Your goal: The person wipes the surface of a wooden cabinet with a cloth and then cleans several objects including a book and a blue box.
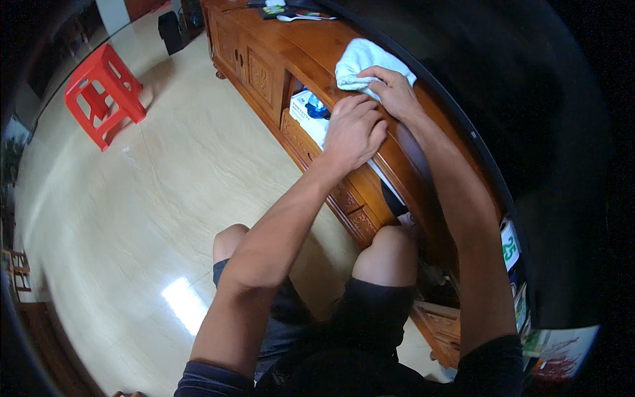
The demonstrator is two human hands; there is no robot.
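Observation:
My right hand [397, 94] grips the near edge of a light blue terry cloth [369, 57], which lies bunched on top of a carved wooden cabinet [307, 42]. Just below and to the left, my left hand [354, 129] rests on the cabinet's front edge, its fingers curled over the wood; whether anything is under them is hidden. Beneath that hand, an open compartment holds a white box [305, 119] with writing and a blue plastic item [317, 106].
A large dark television screen [545, 149] stands along the cabinet's back. A white spoon [297, 19] and small packets lie at the far end. On the tiled floor at left stands a red plastic stool [101, 94]. My knees are close to the cabinet's carved drawers [364, 223].

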